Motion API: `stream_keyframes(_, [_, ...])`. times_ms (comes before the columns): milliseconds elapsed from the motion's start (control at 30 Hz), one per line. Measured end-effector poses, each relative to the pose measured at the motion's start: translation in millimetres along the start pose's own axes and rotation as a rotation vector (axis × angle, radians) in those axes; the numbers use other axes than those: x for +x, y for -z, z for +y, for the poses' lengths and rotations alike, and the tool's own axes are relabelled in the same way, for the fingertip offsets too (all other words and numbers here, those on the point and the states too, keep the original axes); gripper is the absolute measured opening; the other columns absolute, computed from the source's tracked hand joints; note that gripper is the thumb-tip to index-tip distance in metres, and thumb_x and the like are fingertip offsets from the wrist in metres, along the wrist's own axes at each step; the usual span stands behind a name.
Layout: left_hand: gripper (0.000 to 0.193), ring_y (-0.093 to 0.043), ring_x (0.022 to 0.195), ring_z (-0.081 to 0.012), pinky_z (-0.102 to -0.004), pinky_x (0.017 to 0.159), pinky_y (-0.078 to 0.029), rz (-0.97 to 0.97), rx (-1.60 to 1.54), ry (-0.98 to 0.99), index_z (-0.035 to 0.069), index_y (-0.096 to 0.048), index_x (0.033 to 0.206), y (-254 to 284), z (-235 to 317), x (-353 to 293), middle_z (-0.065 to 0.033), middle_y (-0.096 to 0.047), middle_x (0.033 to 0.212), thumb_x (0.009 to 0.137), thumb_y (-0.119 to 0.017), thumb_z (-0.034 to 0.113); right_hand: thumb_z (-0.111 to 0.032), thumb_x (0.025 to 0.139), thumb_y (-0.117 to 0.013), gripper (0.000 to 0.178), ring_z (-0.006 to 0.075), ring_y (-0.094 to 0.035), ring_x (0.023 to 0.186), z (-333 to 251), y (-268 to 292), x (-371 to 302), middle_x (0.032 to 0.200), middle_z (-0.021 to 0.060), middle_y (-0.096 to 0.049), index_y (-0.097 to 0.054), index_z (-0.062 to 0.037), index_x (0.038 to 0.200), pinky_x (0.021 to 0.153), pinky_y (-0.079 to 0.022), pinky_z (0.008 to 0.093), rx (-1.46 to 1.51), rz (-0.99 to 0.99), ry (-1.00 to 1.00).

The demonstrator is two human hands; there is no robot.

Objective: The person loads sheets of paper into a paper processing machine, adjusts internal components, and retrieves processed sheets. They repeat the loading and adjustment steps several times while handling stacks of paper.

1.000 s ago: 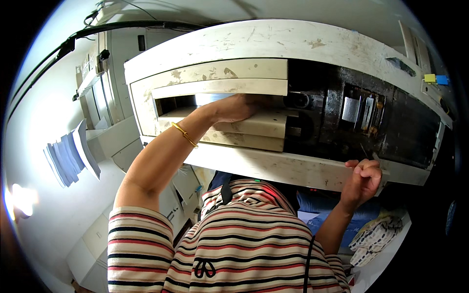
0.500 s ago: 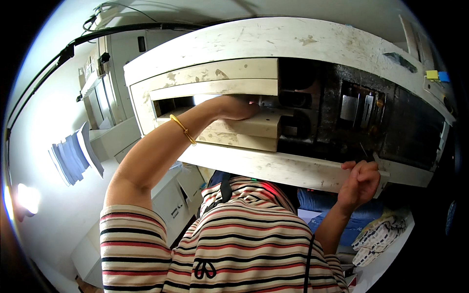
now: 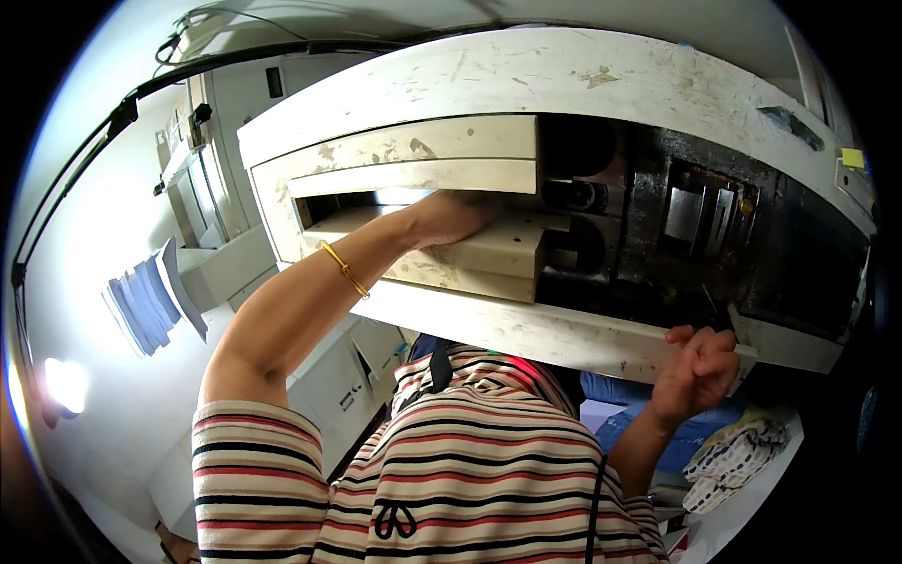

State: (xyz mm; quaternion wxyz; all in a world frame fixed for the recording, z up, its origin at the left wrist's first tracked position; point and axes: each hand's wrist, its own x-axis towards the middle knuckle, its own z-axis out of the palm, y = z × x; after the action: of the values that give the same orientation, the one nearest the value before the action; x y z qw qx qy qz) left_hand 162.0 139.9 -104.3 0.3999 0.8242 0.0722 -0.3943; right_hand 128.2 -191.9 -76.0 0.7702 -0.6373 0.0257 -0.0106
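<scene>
A long off-white machine body (image 3: 564,70) with scuffed paint spans the upper view. My left hand (image 3: 456,216) reaches into the gap between two cream panels, over the lower panel (image 3: 470,249). Its fingers are blurred and in shadow, so their grip is hidden. A gold bangle (image 3: 345,270) circles that wrist. At the machine's near right edge, my right hand (image 3: 697,371) is closed with curled fingers. A thin dark rod (image 3: 709,299) rises just beyond its fingertips; I cannot tell whether the hand holds it.
Right of the panels lies a dark, grimy recess with metal plates (image 3: 683,214). Blue fabric (image 3: 611,387) and a patterned white cloth (image 3: 742,461) lie below the machine at right. Folded blue cloths (image 3: 146,305) and a bright lamp (image 3: 66,385) are at left.
The left hand has shifted slightly, its fingers now blurred. The right hand stays closed by the edge. The whole view has moved a little.
</scene>
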Motion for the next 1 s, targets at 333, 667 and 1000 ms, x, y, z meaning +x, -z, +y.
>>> stream_keyframes(333, [0.035,-0.051,0.116,-0.0331,-0.0373,0.100,-0.039,-0.071,0.251,0.013,0.004,-0.054,0.123,1,7,-2,-0.0191,-0.055,0.124,0.093,-0.048,0.022,0.007,0.080,-0.047,0.019,0.0097,-0.035,0.066,-5,1,2,0.079,0.0023,-0.034,-0.042,-0.0116,0.083,0.071,-0.048,0.0348,-0.024,-0.077,-0.032])
stream_keyframes(667, [0.034,-0.053,0.111,-0.0325,-0.0366,0.096,-0.043,-0.068,0.321,-0.038,0.004,-0.055,0.121,0,2,6,-0.0206,-0.055,0.122,0.091,-0.049,0.017,0.008,0.080,-0.047,0.021,0.0096,-0.035,0.065,-3,2,3,0.079,0.0020,-0.033,-0.042,-0.0121,0.082,0.069,-0.048,0.0348,0.053,-0.072,-0.037])
stream_keyframes(1000, [0.031,-0.056,0.101,-0.0262,-0.0349,0.087,-0.046,-0.085,0.165,0.039,0.001,-0.054,0.118,1,-4,-1,-0.0189,-0.060,0.113,0.090,-0.051,0.015,-0.010,0.081,-0.067,0.021,0.0091,-0.035,0.061,3,6,1,0.077,0.0001,-0.034,-0.046,-0.0146,0.079,0.062,-0.051,0.0372,0.094,-0.017,-0.022])
